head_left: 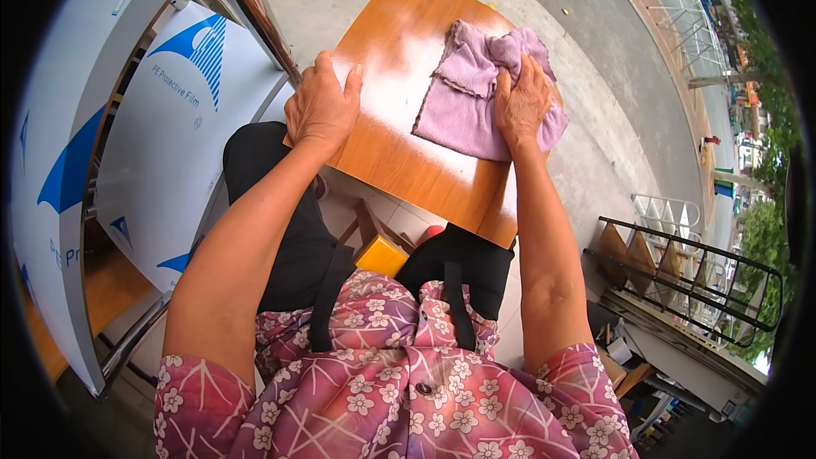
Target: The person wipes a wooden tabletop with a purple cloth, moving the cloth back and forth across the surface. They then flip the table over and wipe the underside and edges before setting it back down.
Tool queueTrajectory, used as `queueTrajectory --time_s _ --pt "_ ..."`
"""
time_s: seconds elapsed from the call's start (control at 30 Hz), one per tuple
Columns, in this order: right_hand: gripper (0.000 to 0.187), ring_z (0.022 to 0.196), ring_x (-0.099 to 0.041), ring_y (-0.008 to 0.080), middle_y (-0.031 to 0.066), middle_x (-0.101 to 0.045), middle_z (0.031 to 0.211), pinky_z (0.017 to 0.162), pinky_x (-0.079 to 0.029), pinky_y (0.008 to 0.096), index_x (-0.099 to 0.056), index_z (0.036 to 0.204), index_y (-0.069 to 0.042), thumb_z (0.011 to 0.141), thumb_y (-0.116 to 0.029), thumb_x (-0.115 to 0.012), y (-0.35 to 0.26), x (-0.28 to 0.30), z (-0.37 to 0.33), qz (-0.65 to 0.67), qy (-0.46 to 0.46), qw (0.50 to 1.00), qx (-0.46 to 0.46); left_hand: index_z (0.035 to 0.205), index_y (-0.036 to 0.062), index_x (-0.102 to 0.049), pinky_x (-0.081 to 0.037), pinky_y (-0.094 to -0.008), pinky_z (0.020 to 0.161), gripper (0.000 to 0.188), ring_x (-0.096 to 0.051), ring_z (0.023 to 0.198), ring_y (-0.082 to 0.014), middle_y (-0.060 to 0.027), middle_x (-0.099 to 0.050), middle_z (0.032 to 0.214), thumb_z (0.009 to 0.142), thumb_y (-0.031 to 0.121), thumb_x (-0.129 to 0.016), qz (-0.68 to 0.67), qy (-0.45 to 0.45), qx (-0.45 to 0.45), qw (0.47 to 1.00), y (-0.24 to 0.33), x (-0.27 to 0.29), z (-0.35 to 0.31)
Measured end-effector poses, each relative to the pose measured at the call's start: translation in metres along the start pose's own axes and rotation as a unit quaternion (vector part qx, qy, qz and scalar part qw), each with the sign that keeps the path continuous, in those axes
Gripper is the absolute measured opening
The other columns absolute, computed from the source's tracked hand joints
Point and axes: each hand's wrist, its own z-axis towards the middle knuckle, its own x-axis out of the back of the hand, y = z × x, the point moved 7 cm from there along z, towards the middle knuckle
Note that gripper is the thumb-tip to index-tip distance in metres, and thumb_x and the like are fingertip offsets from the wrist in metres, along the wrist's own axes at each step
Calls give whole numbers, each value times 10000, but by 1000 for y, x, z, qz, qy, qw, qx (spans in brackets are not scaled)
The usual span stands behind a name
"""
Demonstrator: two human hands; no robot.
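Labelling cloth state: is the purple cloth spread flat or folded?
Partly folded: the purple cloth lies on the wooden surface with a flap doubled over and gathered folds beside the right hand.

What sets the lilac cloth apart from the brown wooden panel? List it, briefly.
The cloth is lilac; the panel is orange-brown.
The cloth is dull and fuzzy; the panel is glossy.
The cloth is folded and rumpled; the panel is smooth.
The cloth is smaller than the panel.
Shared: each has a hand at it, right and left respectively.
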Motion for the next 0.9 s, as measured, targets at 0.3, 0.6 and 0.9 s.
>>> queueTrajectory --time_s 0.3,0.6,0.9 --pt "584 1459 -399 364 182 -503 1526 1233 -238 511 -526 1472 -87 961 -342 -651 -13 13 -40 12 7 1000 24 1445 67 -502 -495 -493 975 648 -638 1177 -401 -218 -654 1298 986 519 -570 -4 21 -17 1000 2 3 0" --pt "558 1458 -410 357 162 -517 1511 1231 -251 515 -554 1448 -88 938 -276 -679 -27 40 -91 23 -12 999 45 1436 60 -496 -508 -505 954 616 -658 1125 -407 -229 -662 1251 990 477 -578 10 34 -31 999 -4 -2 -2" --pt "573 1453 -412 355 160 -522 1516 1225 -256 508 -549 1459 -112 957 -370 -648 12 19 -37 -11 7 1000 -1 1423 59 -506 -502 -505 959 617 -649 1140 -412 -230 -656 1270 996 499 -571 6 25 -20 999 -1 3 -4"
